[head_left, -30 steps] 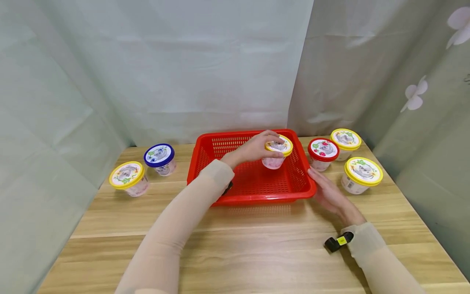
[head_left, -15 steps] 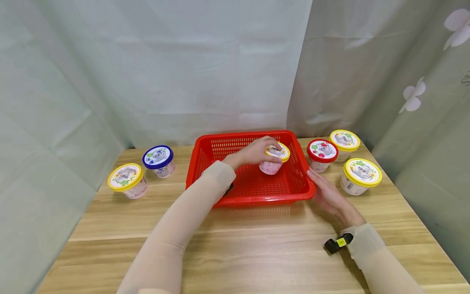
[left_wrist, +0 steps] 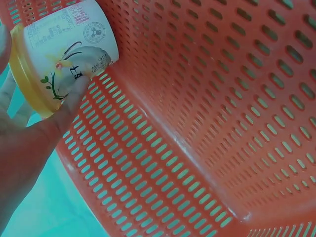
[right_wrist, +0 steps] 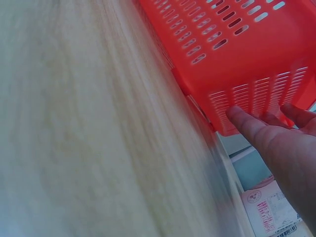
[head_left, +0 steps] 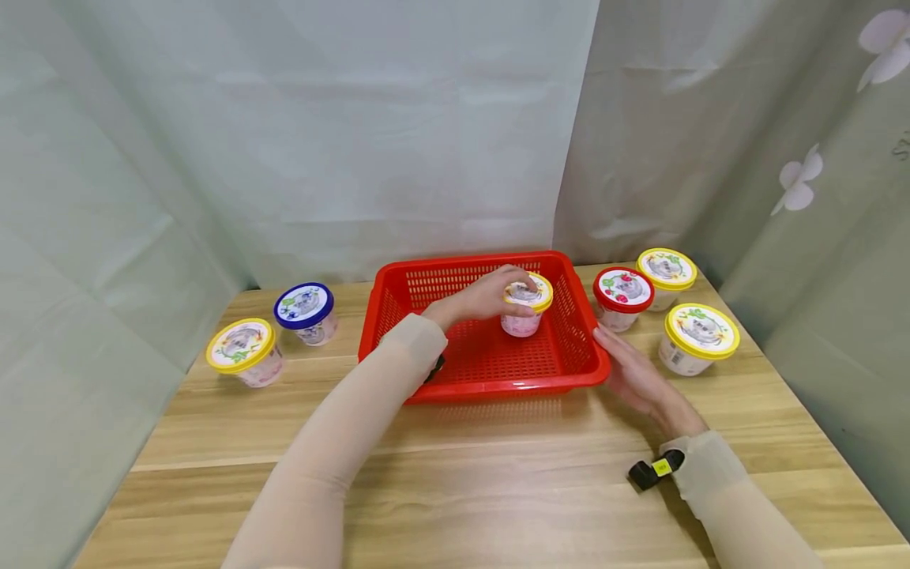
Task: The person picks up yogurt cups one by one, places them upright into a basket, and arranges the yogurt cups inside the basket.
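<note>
The left hand [head_left: 479, 299] reaches into a red perforated plastic basket [head_left: 498, 386] and grips a yellow-lidded cup [head_left: 520, 326], its fingers spread only as wide as the lid and curled over it. In the left wrist view, one digit presses along the cup's printed side wall, just below the yellow rim. The cup is upright, inside the basket toward its right end; whether its base touches the basket floor cannot be told.

The right hand [head_left: 636, 379] is at the outside of the basket's right end, its fingers extended and parted, the tips against the slotted wall; they are not wrapped around anything.

On the wooden tabletop [head_left: 490, 490], just right of the basket, stands a red-lidded cup [head_left: 623, 289]. Close behind it is a second yellow-lidded cup [head_left: 667, 269], and nearer the person, beside the right hand, a third [head_left: 702, 332]. Left of the basket, well apart from it, a blue-lidded cup [head_left: 304, 307] stands near a fourth yellow-lidded cup [head_left: 243, 348]. Pale curtains [head_left: 370, 142] hang behind the tabletop. A black strap [head_left: 657, 469] with a yellow label sits at the right wrist, over a cream sleeve [head_left: 732, 506].
</note>
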